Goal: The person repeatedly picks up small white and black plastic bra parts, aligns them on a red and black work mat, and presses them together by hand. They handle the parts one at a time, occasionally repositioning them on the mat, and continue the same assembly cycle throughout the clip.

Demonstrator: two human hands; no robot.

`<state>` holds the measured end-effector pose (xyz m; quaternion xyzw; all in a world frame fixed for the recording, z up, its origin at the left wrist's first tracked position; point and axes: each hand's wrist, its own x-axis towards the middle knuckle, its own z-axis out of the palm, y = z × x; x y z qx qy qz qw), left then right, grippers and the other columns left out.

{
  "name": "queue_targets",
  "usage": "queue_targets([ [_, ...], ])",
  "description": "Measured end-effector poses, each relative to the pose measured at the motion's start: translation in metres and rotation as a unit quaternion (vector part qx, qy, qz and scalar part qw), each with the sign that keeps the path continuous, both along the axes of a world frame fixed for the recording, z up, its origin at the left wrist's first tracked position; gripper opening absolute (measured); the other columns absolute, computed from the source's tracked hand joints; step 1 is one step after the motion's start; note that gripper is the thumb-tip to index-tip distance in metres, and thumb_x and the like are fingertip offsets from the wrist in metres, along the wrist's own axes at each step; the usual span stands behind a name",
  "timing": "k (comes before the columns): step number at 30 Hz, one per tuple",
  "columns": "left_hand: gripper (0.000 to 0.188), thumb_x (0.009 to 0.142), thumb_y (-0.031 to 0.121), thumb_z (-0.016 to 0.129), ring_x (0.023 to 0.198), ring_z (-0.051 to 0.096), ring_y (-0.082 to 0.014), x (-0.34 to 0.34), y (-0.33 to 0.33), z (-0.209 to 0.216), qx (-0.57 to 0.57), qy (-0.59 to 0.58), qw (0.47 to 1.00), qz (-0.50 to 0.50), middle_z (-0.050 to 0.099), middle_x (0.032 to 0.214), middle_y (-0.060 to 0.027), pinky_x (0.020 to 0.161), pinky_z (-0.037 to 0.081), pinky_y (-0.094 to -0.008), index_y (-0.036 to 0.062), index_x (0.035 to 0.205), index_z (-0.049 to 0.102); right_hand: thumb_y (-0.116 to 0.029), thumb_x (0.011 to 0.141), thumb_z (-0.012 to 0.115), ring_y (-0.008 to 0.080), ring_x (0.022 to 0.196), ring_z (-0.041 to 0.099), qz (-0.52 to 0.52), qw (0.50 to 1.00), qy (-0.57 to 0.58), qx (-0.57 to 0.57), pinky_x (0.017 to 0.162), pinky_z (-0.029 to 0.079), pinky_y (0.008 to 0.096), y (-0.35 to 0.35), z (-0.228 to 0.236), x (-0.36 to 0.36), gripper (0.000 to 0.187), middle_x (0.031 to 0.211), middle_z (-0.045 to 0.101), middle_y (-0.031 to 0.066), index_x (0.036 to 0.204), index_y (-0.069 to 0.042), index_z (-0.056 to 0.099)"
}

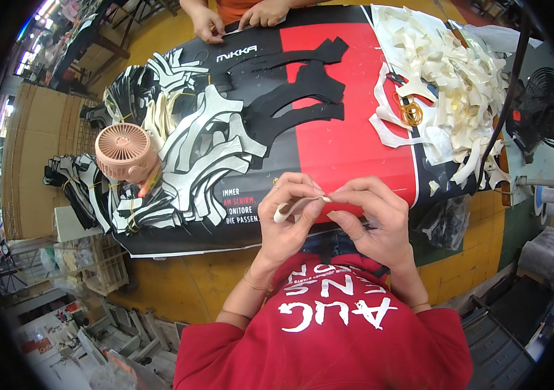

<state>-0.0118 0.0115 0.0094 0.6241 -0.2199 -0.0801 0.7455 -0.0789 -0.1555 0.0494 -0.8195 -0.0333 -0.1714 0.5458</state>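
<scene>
Over the near edge of the table, my left hand pinches a small curled cream strip of cut material between thumb and fingers. My right hand meets it at the strip's end, its fingertips closed against the left fingertips. Part of the strip is hidden by the fingers. Left of my hands lies a spread of white curved cut pieces. Beyond my hands, black curved pieces lie in a loose stack on the red and black table cover.
A big heap of cream cut pieces covers the right end, with yellow rubber bands beside it. A pink fan stands among bundled pieces at left. Across the table are another person's hands. A dark cable hangs at right.
</scene>
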Motion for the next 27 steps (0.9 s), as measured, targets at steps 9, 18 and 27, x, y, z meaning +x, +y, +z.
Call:
queue_targets([
  [9,0.021,0.08,-0.009,0.075,0.083,0.067,-0.0162,0.006,0.012,0.012,-0.049,-0.079,0.994,-0.065,0.064,0.095,-0.0087,0.069,0.056,-0.0275,0.004,0.095,0.07,-0.005,0.079,0.084,0.0075,0.076,0.061,0.093,0.984,0.007,0.154,0.058,0.044,0.021,-0.001,0.001,-0.001,0.022,0.098,0.066,0.0108,0.094,0.0,0.07],
  [18,0.029,0.07,-0.004,0.083,0.081,0.066,-0.0185,0.01,0.013,0.016,-0.028,-0.197,0.979,-0.054,0.065,0.096,-0.0059,0.067,0.052,-0.0296,0.0113,0.093,0.073,-0.007,0.077,0.086,0.0079,0.076,0.06,0.085,0.973,0.015,0.213,0.062,0.045,0.0216,0.004,0.011,-0.006,0.022,0.095,0.063,0.0077,0.092,-0.001,0.071],
  [27,0.026,0.071,0.002,0.083,0.08,0.066,-0.0189,0.01,0.014,0.023,-0.032,-0.209,0.974,-0.078,0.066,0.09,-0.0038,0.07,0.051,-0.0342,0.011,0.092,0.071,-0.007,0.075,0.086,0.0103,0.076,0.061,0.099,0.976,0.028,0.194,0.064,0.047,0.0247,0.002,0.012,-0.007,0.02,0.089,0.062,0.0048,0.091,-0.004,0.073],
])
